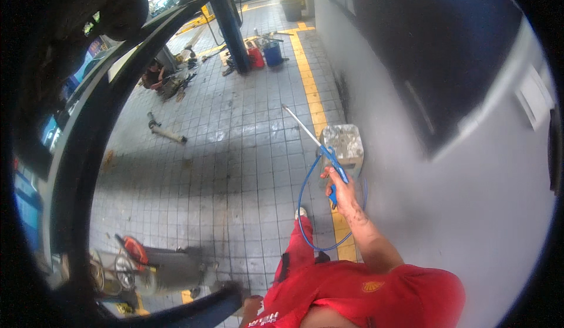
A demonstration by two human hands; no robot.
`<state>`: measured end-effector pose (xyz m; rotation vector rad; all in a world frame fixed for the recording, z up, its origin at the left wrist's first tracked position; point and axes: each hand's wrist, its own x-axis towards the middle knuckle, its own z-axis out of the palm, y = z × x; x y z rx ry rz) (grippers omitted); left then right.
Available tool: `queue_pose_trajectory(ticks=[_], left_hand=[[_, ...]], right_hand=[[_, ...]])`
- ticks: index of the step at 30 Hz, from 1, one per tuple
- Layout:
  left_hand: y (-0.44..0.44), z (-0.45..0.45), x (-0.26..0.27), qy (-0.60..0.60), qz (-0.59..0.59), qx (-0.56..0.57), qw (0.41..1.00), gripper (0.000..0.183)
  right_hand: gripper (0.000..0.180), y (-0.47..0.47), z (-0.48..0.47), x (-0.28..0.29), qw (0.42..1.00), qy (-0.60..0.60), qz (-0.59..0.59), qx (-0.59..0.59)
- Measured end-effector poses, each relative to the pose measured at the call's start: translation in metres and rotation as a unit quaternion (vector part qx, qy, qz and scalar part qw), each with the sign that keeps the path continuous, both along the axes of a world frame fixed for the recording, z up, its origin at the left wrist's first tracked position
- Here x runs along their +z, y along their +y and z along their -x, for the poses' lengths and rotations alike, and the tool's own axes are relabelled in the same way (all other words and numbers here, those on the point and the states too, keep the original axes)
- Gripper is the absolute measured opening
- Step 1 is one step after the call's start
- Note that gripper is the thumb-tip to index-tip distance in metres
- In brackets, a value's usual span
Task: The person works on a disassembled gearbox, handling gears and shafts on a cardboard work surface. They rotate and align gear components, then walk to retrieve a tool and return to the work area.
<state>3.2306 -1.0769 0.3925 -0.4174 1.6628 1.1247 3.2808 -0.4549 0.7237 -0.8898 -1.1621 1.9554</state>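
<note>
My right hand (341,189) grips the handle of a blue air gun (335,162). The gun's long silver nozzle (302,125) points forward and left, away from my body. A thin blue hose (302,224) hangs from it in a wide loop before my red trousers. Beyond the gun, close to the wall, stands a worn plastic step stool (341,140), partly covered by my hand and the tool. Low at my left side is my left hand (252,305), small at the picture's bottom edge and beside a dark lift arm; its fingers are not clear.
A grey wall (383,138) runs along my right. On the left, a raised vehicle and a dark beam (81,169) curve overhead. A shaft-like car part (167,133) lies on the tiles. Further off, a person (153,76) crouches left of a lift post (230,32) and a blue bucket (273,54).
</note>
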Motion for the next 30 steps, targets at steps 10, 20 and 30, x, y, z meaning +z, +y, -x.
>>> queue_pose_trajectory(ticks=[10,20,30], left_hand=[[0.569,0.522,0.201,0.552,-0.134,-0.121,0.814,0.040],[1.059,0.708,0.622,0.866,-0.139,-0.309,0.368,0.028],[1.383,0.841,0.681,0.839,-0.042,-0.541,0.042,0.021]], right_hand=[[0.026,0.325,0.187,0.051,0.985,-0.024,-0.059,-0.161],[0.021,0.647,0.403,0.040,0.975,-0.023,-0.090,-0.200],[0.021,0.954,0.691,0.097,0.990,-0.006,-0.079,-0.118]])
